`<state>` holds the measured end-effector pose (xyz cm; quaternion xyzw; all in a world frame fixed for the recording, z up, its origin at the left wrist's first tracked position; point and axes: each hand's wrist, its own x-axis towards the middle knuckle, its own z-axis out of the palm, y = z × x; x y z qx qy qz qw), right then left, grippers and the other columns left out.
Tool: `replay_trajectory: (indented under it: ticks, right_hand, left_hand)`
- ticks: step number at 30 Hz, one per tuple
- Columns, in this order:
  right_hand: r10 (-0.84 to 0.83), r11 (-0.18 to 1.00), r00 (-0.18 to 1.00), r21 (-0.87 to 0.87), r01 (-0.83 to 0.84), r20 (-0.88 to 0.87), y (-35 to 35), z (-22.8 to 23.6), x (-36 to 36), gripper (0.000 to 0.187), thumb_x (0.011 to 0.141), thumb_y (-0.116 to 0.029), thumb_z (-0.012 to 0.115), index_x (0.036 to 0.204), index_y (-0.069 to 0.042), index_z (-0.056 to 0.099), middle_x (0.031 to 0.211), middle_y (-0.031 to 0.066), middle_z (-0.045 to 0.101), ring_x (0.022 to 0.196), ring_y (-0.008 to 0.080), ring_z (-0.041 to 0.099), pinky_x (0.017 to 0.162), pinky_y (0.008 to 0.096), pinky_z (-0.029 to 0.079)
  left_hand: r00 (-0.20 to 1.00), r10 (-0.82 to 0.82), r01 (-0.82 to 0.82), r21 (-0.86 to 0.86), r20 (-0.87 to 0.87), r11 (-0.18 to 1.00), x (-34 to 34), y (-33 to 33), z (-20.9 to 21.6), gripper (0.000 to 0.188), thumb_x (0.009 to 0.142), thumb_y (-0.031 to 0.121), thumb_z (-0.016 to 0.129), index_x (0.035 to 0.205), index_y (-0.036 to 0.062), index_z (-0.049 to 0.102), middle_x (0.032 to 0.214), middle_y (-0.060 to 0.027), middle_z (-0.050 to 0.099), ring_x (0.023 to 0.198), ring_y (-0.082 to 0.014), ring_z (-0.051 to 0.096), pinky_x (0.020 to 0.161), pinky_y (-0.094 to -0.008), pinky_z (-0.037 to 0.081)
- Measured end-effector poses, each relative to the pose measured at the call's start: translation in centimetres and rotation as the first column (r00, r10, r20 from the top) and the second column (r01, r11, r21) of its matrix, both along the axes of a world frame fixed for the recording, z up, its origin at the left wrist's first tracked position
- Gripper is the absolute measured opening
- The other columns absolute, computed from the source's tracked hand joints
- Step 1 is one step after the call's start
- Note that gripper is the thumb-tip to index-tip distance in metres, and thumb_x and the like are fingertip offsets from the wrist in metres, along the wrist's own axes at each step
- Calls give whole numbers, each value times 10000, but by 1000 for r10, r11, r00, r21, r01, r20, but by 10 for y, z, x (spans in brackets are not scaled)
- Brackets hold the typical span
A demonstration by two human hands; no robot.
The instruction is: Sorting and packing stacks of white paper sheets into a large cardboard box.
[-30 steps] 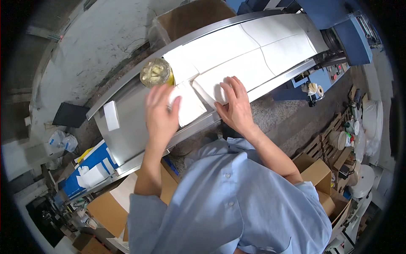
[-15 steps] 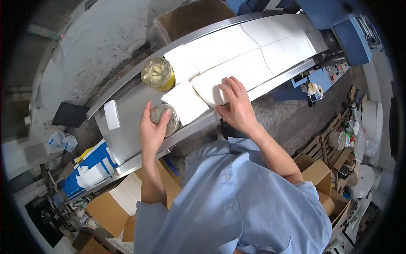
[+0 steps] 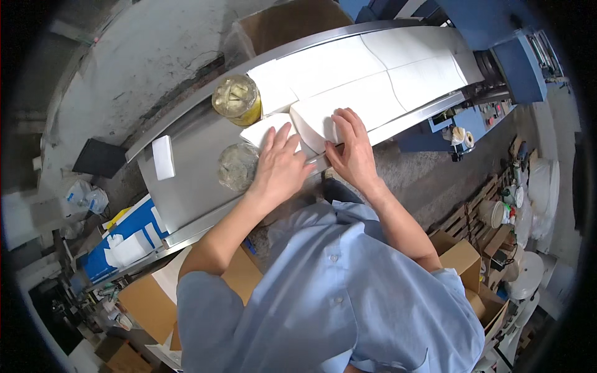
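Observation:
White paper sheets [image 3: 348, 68] lie in two overlapping rows along a metal conveyor tray. My left hand [image 3: 280, 163] rests with fingers stretched over a small white paper stack [image 3: 264, 129] at the row's near end. Beside it, my right hand [image 3: 353, 149] has its fingers bent over the edge of the front row, where a sheet [image 3: 311, 127] curls up; whether it pinches any paper is hidden. Left of my left hand sits a round, clear-wrapped weight [image 3: 237, 166]. Behind that stands a yellowish wrapped cylinder [image 3: 236, 101], touching the back row's end.
A small white block [image 3: 163, 157] lies on the metal tray [image 3: 186, 202] at left. Blue machinery [image 3: 516, 68] stands at the far right end. Open cardboard boxes [image 3: 457, 255] flank me below, and a brown box [image 3: 292, 28] is behind the tray's raised rail.
My left hand has let go of the round weight and moved right onto the paper stack. The weight now sits apart from the paper. The front row's end sheet has curled up.

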<state>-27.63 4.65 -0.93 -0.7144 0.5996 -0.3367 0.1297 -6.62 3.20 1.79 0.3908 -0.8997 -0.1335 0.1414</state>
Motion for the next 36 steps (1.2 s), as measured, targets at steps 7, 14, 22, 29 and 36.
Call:
replay_trajectory:
  ticks: [7, 14, 22, 29, 36]
  right_hand:
    - [-15, 1000, 1000, 13, 15, 24, 0, 0, 1, 514, 819, -42, 732, 1305, -16, 567, 1424, 206, 527, 1382, 426, 461, 1111, 479, 438]
    - [8, 999, 1000, 35, -8, 16, 0, 1, -1, 499, 821, -52, 733, 1293, -12, 577, 1426, 203, 525, 1394, 424, 445, 1119, 474, 428]
    - [22, 999, 999, 38, -20, -29, 1, 4, 1, 527, 803, -70, 763, 1294, -9, 582, 1436, 223, 510, 1396, 431, 439, 1132, 495, 414]
    - [131, 991, 989, 26, -129, -75, 13, 23, 8, 589, 817, -233, 853, 1297, -13, 592, 1421, 235, 511, 1386, 448, 441, 1100, 504, 445]
    - [47, 998, 998, 44, -45, -45, 21, 33, -5, 487, 865, -194, 816, 1277, -20, 624, 1450, 240, 509, 1357, 422, 505, 1005, 468, 517]
  left_hand:
    - [991, -18, 3, 114, 130, 993, 7, 7, 9, 296, 874, 274, 767, 1011, 13, 748, 1183, -178, 674, 1342, -363, 514, 1188, -588, 293]
    - [993, 100, -100, 11, -60, 995, 24, 8, 17, 372, 865, 290, 773, 1096, 2, 720, 1232, -217, 658, 1330, -373, 514, 1153, -582, 322]
    - [522, 834, -698, 472, -182, 539, 75, 36, -2, 731, 915, 352, 763, 1466, -24, 467, 1370, -296, 576, 1282, -446, 554, 1087, -480, 440]
    - [604, 749, -516, 582, -274, 629, 65, 10, 5, 793, 920, 365, 776, 1489, -52, 415, 1391, -295, 559, 1225, -364, 619, 1003, -406, 510]
    - [186, 844, -293, 792, -503, 536, 73, -22, -23, 700, 1011, 374, 673, 1533, -3, 396, 1413, -213, 577, 1269, -222, 591, 1016, -326, 471]
